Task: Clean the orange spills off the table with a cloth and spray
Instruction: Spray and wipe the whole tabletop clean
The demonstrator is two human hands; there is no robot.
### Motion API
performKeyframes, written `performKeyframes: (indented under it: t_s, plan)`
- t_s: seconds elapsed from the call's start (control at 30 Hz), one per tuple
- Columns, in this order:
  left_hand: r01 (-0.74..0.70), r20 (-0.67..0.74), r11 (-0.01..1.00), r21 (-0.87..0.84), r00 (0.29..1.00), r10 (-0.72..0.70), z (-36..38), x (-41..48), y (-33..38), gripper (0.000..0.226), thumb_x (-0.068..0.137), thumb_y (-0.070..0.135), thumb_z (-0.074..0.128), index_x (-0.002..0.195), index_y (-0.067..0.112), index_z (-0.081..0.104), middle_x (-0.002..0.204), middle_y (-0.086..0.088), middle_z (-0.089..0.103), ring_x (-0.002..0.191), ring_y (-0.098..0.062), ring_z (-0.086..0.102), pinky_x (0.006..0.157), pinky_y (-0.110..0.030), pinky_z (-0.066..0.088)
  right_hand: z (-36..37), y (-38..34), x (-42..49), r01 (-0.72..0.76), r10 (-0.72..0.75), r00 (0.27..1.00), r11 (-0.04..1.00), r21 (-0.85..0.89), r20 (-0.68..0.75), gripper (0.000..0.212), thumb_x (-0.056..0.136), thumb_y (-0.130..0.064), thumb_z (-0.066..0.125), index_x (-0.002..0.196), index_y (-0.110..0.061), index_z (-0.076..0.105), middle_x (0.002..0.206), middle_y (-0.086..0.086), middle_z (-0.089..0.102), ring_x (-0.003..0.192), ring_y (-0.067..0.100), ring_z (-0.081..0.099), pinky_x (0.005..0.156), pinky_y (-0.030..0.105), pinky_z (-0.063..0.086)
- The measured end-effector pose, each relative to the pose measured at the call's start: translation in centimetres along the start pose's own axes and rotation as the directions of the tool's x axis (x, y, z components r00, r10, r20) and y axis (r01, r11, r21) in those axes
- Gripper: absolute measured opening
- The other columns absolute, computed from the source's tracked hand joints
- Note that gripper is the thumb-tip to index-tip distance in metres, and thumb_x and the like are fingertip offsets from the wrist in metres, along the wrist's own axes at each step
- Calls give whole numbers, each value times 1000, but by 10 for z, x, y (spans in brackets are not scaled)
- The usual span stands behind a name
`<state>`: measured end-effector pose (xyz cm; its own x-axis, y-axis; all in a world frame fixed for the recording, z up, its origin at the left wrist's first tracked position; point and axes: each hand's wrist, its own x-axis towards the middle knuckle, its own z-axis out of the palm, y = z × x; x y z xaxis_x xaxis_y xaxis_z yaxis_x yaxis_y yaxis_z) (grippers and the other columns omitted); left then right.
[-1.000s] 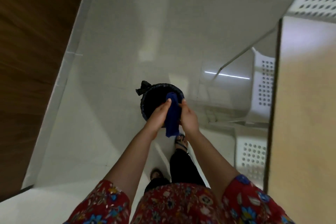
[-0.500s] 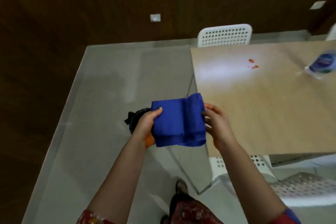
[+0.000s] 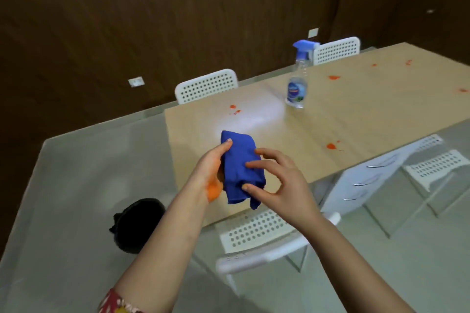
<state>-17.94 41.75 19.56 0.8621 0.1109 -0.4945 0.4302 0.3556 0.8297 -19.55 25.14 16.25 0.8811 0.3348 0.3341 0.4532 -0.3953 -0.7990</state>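
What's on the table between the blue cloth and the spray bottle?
Nothing: the head view shows only bare, glare-lit table between the blue cloth and the spray bottle.

In the grip, soft matt cloth [image 3: 239,168]; beyond it, smooth wood-look table [image 3: 343,114] with sheen, clear glossy plastic spray bottle [image 3: 296,87].
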Motion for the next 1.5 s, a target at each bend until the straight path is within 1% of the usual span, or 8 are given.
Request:
performKeyframes:
  t_s: [0.33, 0.6, 0.7, 0.83, 1.0, 1.13, 1.33, 1.5]
  plan:
    - [-17, 255, 993, 118, 967, -14, 212, 39, -55, 33, 89, 8, 58, 123, 7, 60, 113, -15, 69, 92, -23, 70, 71, -30, 58, -252, 115, 11, -317, 439, 889, 795, 517, -130, 19, 97, -19, 55, 82, -10, 63, 76, 5, 65, 71, 14, 57, 67, 28, 45]
    - [78, 233, 987, 142, 966, -110, 327, 79, -57, 55, 94, 58, 43, 108, 10, 67, 100, -12, 71, 82, -24, 70, 69, -31, 53, -291, 176, -8, -82, 83, 996, 996, 17, -14, 20, 88, -36, 63, 104, -31, 74, 103, -13, 72, 99, 3, 61, 85, 20, 45]
    - [-42, 249, 954, 296, 968, -35, 351, 108, -61, 25, 95, 30, 57, 102, 8, 66, 95, -15, 71, 75, -23, 70, 61, -26, 54, -307, 202, 1, -162, 153, 982, 983, 88, 108, 16, 92, -30, 63, 99, -25, 76, 102, -8, 73, 110, -3, 59, 95, 22, 44]
    - [-81, 303, 968, 236, 953, 6, 369, 161, -62, 22, 98, 8, 46, 110, 13, 63, 92, -6, 74, 79, -18, 70, 67, -25, 54, -354, 271, 47, -358, 439, 893, 824, 439, -96, 32, 97, -38, 48, 120, -24, 65, 120, -11, 67, 113, 4, 58, 99, 28, 43]
    - [-4, 417, 1000, 12, 909, -2, 387, 239, -32, 33, 98, 7, 38, 119, 21, 60, 104, -3, 73, 94, -19, 71, 76, -31, 56, -351, 351, 121, -647, 657, 614, 103, 755, 437, 72, 88, -74, 29, 132, -23, 56, 127, 4, 64, 107, 22, 65, 88, 41, 47]
    - [38, 366, 996, -80, 930, -6, 395, 306, -22, 46, 81, 3, 54, 125, 16, 58, 117, -7, 69, 102, -21, 68, 75, -29, 57, -347, 372, 167, -561, 626, 613, -85, 824, 482, 76, 80, -77, 39, 121, -20, 67, 117, 7, 69, 103, 30, 67, 80, 42, 50]
    - [103, 145, 977, 187, 981, -131, 400, 366, -42, 37, 97, 8, 45, 126, 28, 55, 123, 3, 63, 104, -22, 63, 77, -38, 53, -367, 424, 212, -759, 682, 614, 372, 534, 397, 32, 96, -17, 55, 128, -17, 55, 120, 6, 68, 109, 24, 65, 93, 41, 52]
    - [-62, -109, 982, 176, 991, 82, 408, 404, -44, 47, 91, -10, 42, 121, 25, 53, 118, 4, 64, 103, -16, 63, 76, -29, 54, -367, 452, 269, -760, 666, 643, 497, 418, 377, 26, 94, -12, 56, 118, -24, 58, 114, 1, 68, 103, 20, 66, 89, 36, 53]
